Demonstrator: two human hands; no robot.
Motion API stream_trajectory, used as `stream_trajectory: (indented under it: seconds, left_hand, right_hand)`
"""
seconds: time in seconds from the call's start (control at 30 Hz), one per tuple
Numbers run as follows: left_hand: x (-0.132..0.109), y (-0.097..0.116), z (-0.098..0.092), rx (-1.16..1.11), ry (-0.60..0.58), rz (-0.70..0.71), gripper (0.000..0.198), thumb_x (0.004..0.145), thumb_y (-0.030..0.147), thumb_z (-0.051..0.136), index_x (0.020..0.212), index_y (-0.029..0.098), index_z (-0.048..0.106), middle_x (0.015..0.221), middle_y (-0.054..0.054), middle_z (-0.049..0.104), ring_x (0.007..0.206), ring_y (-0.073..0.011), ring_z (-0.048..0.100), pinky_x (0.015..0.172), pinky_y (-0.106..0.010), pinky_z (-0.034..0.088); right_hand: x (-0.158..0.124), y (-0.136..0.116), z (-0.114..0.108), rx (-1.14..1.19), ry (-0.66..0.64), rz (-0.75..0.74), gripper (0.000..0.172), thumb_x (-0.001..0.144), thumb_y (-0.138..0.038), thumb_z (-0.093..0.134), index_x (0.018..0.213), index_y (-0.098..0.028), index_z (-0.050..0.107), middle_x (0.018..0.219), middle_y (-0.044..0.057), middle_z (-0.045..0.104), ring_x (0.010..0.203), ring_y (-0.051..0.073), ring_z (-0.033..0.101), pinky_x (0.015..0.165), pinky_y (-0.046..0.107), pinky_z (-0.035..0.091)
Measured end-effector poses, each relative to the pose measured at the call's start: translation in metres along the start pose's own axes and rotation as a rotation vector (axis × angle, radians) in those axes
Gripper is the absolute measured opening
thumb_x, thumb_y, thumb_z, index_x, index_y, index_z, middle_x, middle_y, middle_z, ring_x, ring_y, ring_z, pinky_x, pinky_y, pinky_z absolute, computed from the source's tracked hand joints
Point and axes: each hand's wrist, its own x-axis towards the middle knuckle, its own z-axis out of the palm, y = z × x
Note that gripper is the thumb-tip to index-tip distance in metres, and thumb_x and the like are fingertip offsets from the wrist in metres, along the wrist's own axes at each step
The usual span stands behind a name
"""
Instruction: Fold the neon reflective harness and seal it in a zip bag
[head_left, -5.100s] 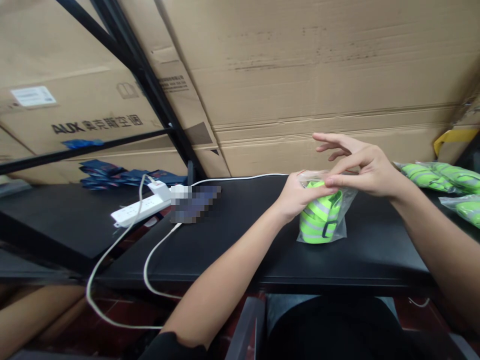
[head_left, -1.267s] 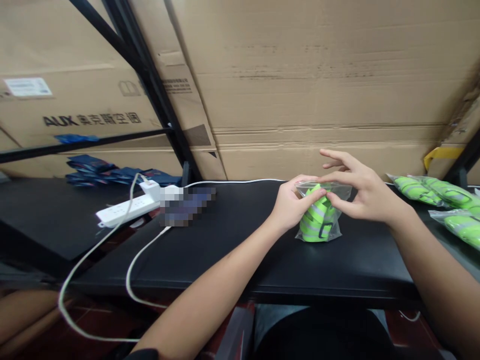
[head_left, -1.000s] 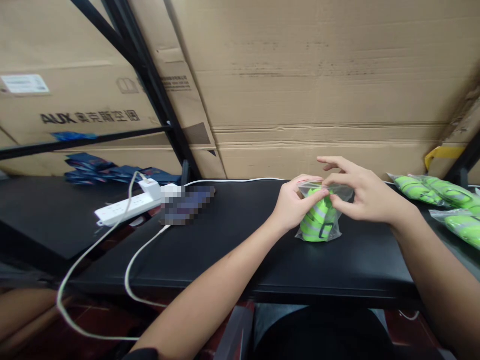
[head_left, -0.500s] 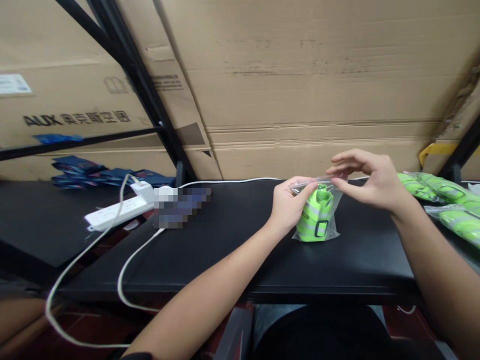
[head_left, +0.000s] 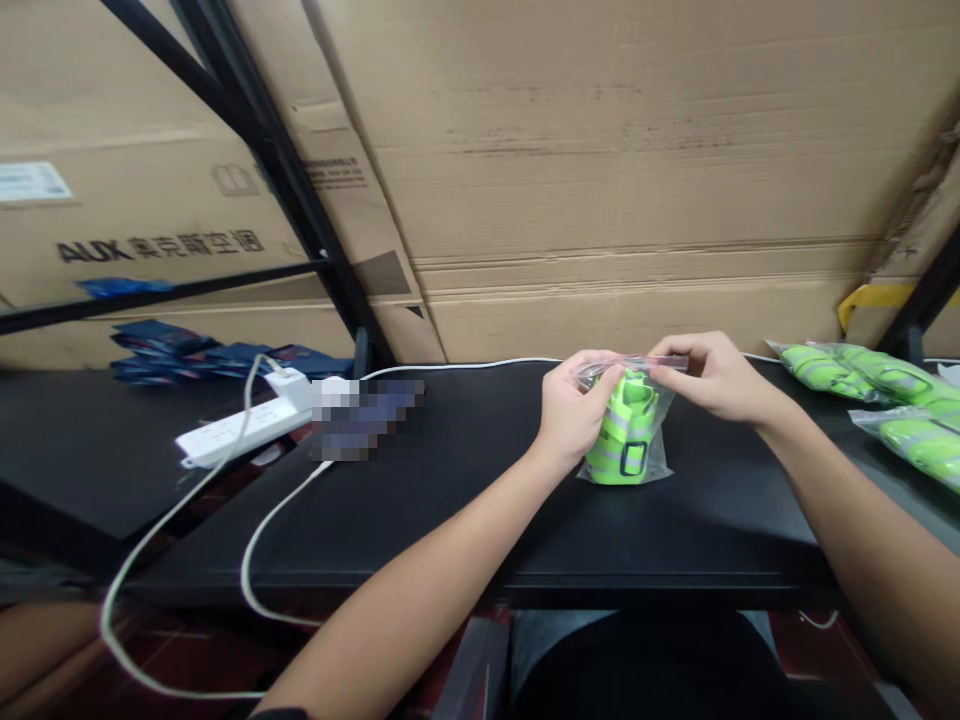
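A clear plastic bag (head_left: 660,462) stands upright on the black table (head_left: 465,500). Inside it is a rolled neon-green strap (head_left: 616,455) with grey reflective stripes and a black buckle. My left hand (head_left: 571,405) grips the bag's top edge on the left, thumb in front and fingers behind. On the right, my right hand (head_left: 705,378) pinches the same top edge between thumb and curled fingers. Whether the bag's mouth is sealed, I cannot tell.
Several bagged green straps (head_left: 900,385) lie at the table's right. A white power strip (head_left: 244,430) with a cable and a blurred-out object (head_left: 367,415) are at left. Dark blue packets (head_left: 172,350) lie beyond the black metal frame (head_left: 285,180). Cardboard (head_left: 637,180) stands behind.
My right hand has closed from spread fingers to a pinch on the bag's top edge, moving slightly left and down. My left hand still grips the bag.
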Motion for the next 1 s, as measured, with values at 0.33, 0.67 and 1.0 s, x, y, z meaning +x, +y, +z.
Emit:
stream_trajectory:
  seconds: [0.33, 0.67, 1.0]
  left_hand:
    - [-0.0006, 0.0011, 0.0009, 0.011, -0.022, -0.012, 0.022, 0.074, 0.036, 0.082, 0.084, 0.017, 0.077, 0.085, -0.006, 0.078, 0.078, -0.0189, 0.072, 0.074, -0.031, 0.058]
    - [0.0, -0.0025, -0.0004, 0.019, -0.028, -0.039, 0.021, 0.074, 0.036, 0.083, 0.084, 0.018, 0.078, 0.085, -0.006, 0.078, 0.078, -0.0193, 0.073, 0.074, -0.032, 0.058]
    - [-0.0002, -0.0027, -0.0007, 0.02, -0.024, -0.032, 0.022, 0.074, 0.036, 0.083, 0.083, 0.017, 0.078, 0.085, -0.007, 0.079, 0.078, -0.0202, 0.073, 0.074, -0.033, 0.058]
  right_hand:
    - [-0.0015, -0.0026, -0.0002, -0.086, 0.128, -0.07, 0.019, 0.077, -0.031, 0.069, 0.066, -0.017, 0.067, 0.062, 0.001, 0.063, 0.059, 0.013, 0.053, 0.055, 0.027, 0.04]
    - [-0.0025, 0.0036, 0.0006, -0.151, 0.13, -0.099, 0.014, 0.079, -0.03, 0.068, 0.076, -0.017, 0.067, 0.069, 0.003, 0.066, 0.063, 0.015, 0.058, 0.058, 0.028, 0.044]
    - [-0.0039, 0.0006, 0.002, -0.24, 0.098, -0.17, 0.012, 0.085, -0.028, 0.065, 0.08, -0.018, 0.065, 0.075, 0.003, 0.067, 0.067, 0.015, 0.059, 0.063, 0.029, 0.046]
